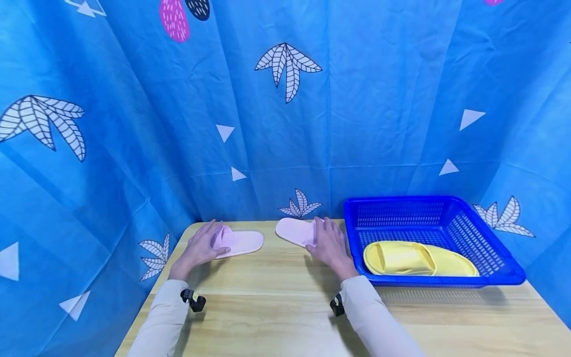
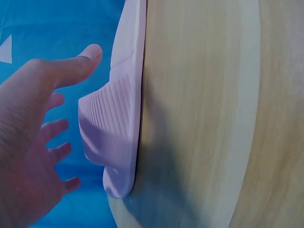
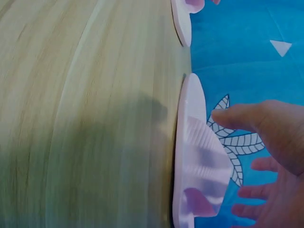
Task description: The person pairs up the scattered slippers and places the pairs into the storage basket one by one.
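Two pink slippers lie on the wooden table near its back edge. Over the strap of the left slipper [image 1: 245, 241] hovers my left hand [image 1: 202, 246], thumb and fingers spread apart. The left wrist view shows a gap between that hand and the ribbed strap [image 2: 107, 121]. My right hand [image 1: 329, 244] is above the strap end of the right slipper [image 1: 292, 230], partly covering it in the head view. In the right wrist view its thumb and fingers are spread, apart from the ribbed strap [image 3: 209, 166]. The slippers' toes-to-heels lines run roughly sideways, plain ends facing each other.
A blue plastic basket [image 1: 401, 201] stands on the right of the table, close to my right forearm. Inside it rest yellow slippers [image 1: 450, 262]. A blue patterned curtain [image 1: 379, 99] hangs behind and beside the wooden table [image 1: 267, 307].
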### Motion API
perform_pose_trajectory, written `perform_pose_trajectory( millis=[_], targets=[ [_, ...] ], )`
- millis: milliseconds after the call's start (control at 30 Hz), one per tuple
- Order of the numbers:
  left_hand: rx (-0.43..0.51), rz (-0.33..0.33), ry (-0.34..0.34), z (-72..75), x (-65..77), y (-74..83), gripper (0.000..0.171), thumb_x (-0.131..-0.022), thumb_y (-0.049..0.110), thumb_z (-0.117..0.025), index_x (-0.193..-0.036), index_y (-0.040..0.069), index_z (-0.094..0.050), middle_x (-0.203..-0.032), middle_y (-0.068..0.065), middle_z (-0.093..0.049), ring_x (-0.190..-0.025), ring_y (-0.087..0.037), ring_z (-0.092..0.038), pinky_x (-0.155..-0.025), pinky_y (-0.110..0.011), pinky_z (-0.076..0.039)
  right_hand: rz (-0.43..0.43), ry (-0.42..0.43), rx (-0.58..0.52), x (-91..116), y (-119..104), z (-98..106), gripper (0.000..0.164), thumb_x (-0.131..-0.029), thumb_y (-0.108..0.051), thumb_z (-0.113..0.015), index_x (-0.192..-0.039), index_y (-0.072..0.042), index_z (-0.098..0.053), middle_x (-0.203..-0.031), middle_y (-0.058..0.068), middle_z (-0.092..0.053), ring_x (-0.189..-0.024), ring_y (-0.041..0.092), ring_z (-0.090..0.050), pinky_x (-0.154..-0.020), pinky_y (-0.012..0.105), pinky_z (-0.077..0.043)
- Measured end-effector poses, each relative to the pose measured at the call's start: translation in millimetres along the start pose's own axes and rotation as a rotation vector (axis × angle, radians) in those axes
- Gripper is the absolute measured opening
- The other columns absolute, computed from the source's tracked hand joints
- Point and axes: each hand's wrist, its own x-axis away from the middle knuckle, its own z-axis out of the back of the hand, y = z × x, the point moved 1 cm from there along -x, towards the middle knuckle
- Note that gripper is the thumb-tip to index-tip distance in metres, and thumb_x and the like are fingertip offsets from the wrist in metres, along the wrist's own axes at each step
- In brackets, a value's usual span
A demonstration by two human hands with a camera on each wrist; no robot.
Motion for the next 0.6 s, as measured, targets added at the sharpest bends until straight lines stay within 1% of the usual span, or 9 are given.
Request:
perform_pose_trajectory(
  millis=[233,333,467,533,600],
  targets=[
    [0.022,0.022,-0.025,-2.3,-3.8,-4.7,0.1,-0.082,0.046,-0.084,-0.158,0.003,-0.035,-0.162,-0.03,-0.026,-0.147,-0.054,-0.022,-0.106,-0.079,-0.021,-0.12,-0.013,-0.026,-7,-2,-6,0.096,-0.079,-0.029,-0.089,-0.156,-0.006,-0.036,-0.155,0.027,-0.035,-0.143,0.047,-0.032,-0.113,0.065,-0.028],
    [0.036,0.033,-0.034,-3.6,-4.2,-7.0,0.102,-0.079,0.045,-0.086,-0.158,0.004,-0.036,-0.162,-0.031,-0.025,-0.147,-0.055,-0.02,-0.107,-0.079,-0.02,-0.144,-0.008,-0.031,-9,-1,-8,0.096,-0.076,-0.027,-0.09,-0.155,-0.005,-0.038,-0.151,0.027,-0.038,-0.139,0.046,-0.035,-0.113,0.064,-0.03],
    [0.051,0.051,-0.048,-8.8,-4.9,-10.3,0.107,-0.076,0.05,-0.088,-0.159,0.007,-0.035,-0.163,-0.031,-0.022,-0.147,-0.057,-0.017,-0.106,-0.08,-0.018,-0.159,0.006,-0.037,-9,2,-16,0.098,-0.071,-0.023,-0.093,-0.152,-0.005,-0.041,-0.146,0.027,-0.042,-0.135,0.046,-0.037,-0.111,0.064,-0.031],
    [0.053,0.059,-0.051,-10.8,-5.3,-11.1,0.111,-0.074,0.054,-0.087,-0.159,0.007,-0.035,-0.163,-0.031,-0.021,-0.146,-0.058,-0.016,-0.106,-0.081,-0.018,-0.168,0.009,-0.039,-9,3,-20,0.101,-0.069,-0.021,-0.094,-0.152,-0.005,-0.04,-0.147,0.028,-0.04,-0.137,0.047,-0.035,-0.112,0.064,-0.029],
    [0.062,0.072,-0.061,-11.4,-4.9,-11.5,0.112,-0.074,0.056,-0.087,-0.159,0.007,-0.034,-0.163,-0.031,-0.021,-0.147,-0.059,-0.015,-0.106,-0.081,-0.017,-0.175,0.006,-0.035,-10,3,-22,0.103,-0.068,-0.019,-0.094,-0.154,-0.005,-0.038,-0.149,0.028,-0.038,-0.139,0.047,-0.032,-0.113,0.065,-0.028]
  ],
)
